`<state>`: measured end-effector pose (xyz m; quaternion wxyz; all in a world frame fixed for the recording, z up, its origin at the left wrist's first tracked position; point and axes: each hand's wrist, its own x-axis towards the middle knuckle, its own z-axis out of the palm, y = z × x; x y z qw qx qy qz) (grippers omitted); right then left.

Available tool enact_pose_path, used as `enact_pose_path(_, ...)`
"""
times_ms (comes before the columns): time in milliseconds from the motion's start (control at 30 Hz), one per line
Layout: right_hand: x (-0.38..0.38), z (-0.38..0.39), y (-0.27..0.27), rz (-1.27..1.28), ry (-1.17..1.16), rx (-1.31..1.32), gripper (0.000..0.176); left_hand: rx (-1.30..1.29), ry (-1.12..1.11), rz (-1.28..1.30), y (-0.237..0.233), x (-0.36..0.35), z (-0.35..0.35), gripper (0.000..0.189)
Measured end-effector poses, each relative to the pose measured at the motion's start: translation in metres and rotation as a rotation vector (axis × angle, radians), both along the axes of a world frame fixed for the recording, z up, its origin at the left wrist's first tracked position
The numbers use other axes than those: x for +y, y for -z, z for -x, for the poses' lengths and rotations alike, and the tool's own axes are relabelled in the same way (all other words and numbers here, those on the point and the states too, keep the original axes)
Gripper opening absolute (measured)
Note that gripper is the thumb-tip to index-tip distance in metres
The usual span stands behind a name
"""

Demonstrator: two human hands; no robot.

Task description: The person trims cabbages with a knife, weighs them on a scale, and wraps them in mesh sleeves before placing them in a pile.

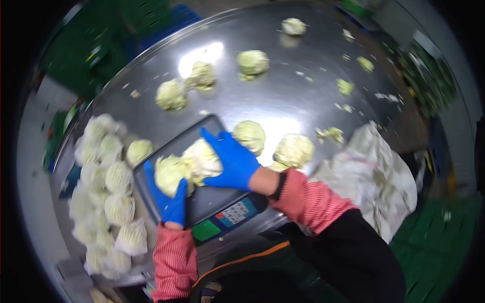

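Observation:
Two pale green cabbages lie side by side on the dark grey tray (pixel 209 202) of a digital scale. My left hand (pixel 170 203), in a blue glove, cups the left cabbage (pixel 171 172) from its near side, thumb and fingers around it. On the other cabbage (pixel 201 155), my blue-gloved right hand (pixel 231 159) grips the right side with its fingers spread over it. Below the tray, the scale's green display (pixel 206 230) is lit, its figures too blurred to read. Just right of the tray sit a cabbage (pixel 249 136) and another cabbage (pixel 293 150).
Cabbages in white foam nets (pixel 120 208) are piled along the left edge of the metal table (pixel 298 103). Several loose cabbages (pixel 252 62) stand farther back, with leaf scraps (pixel 345 86) at right. A white sack (pixel 371 174) lies at the right edge.

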<state>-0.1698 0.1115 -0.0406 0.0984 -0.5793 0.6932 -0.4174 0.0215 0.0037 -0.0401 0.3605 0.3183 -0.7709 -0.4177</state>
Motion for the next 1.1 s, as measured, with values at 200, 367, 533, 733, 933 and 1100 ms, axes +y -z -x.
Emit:
enact_pose_path(200, 0.078, 0.018, -0.047, -0.163, 0.312, 0.081, 0.094, 0.086, -0.033, 0.055, 0.009, -0.003, -0.028, 0.073)
enact_pose_path(367, 0.215, 0.068, -0.031, 0.090, 0.928, 0.116, 0.020, 0.253, 0.009, 0.209, -0.036, 0.050, -0.025, 0.044)
enact_pose_path(533, 0.396, 0.101, 0.048, -0.645, 1.385, 0.259, 0.034, 0.124, 0.407, -0.107, -0.026, 0.100, -0.012, 0.029)
enact_pose_path(733, 0.498, 0.143, 0.172, -1.004, 1.584, -0.003, 0.064, -0.118, 0.787, -0.044, -0.016, 0.133, 0.024, 0.022)
enact_pose_path(933, 0.433, 0.120, 0.088, -1.233, 1.187, 0.436, 0.028, -0.216, 0.957, -0.310, 0.001, 0.158, 0.033, 0.029)
enact_pose_path(1100, 0.348, 0.089, -0.078, -0.923, 0.856, 1.031, 0.022, -0.287, 0.936, -0.427, 0.041, 0.188, 0.034, 0.032)
